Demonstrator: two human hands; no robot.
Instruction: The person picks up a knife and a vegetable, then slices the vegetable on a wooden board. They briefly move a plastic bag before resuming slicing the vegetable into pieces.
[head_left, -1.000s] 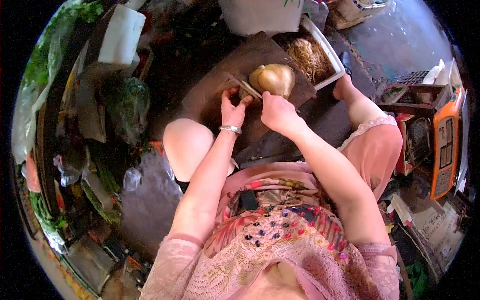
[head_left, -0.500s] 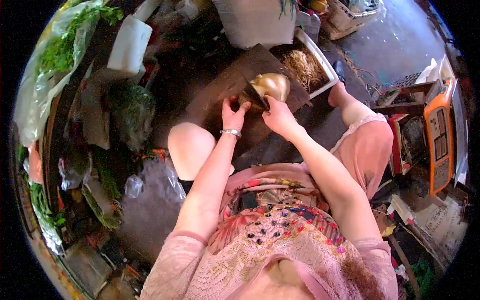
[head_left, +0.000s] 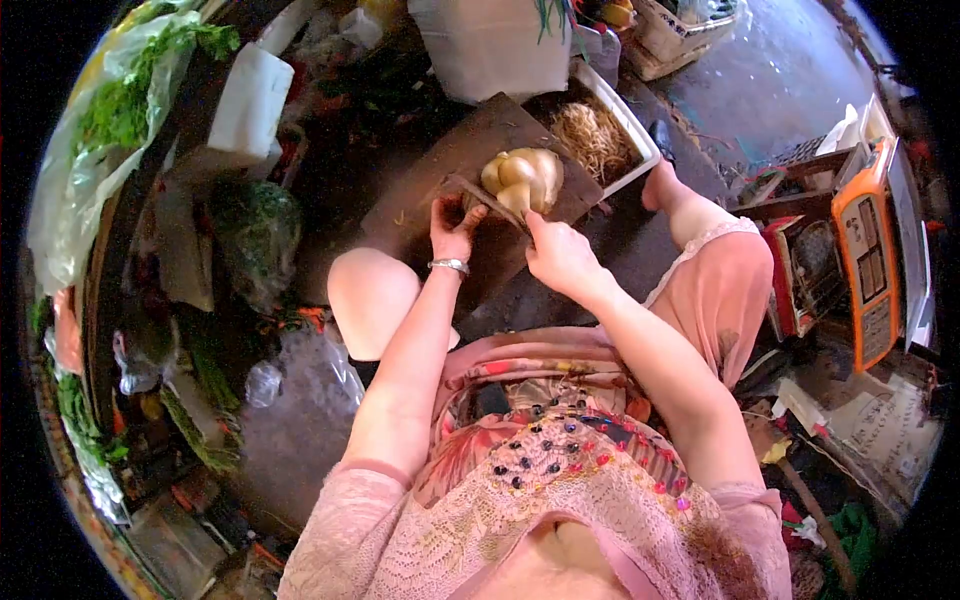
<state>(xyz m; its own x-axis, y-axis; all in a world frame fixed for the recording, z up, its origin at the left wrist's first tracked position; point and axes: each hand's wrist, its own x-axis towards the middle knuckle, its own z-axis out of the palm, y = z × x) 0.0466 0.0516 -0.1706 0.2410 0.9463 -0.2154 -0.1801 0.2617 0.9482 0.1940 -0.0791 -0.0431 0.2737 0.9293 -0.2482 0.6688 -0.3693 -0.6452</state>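
Note:
A pale, glossy, lobed vegetable lies on a dark wooden board ahead of my knees. My right hand is closed on the handle of a knife, whose dark blade stands along the vegetable's near-left side. My left hand, with a bracelet at the wrist, is just left of the blade. Its thumb and fingers are curled round something brownish that I cannot make out. The blade partly hides that spot.
A white tray of pale shredded strips stands right of the board. Behind is a large white tub. An orange scale is at the right; leafy greens in plastic lie at the left.
The blade has tilted from steep across the vegetable to lower along its near-left side, uncovering more lobes. My left hand has shifted slightly left and its fingers have curled in.

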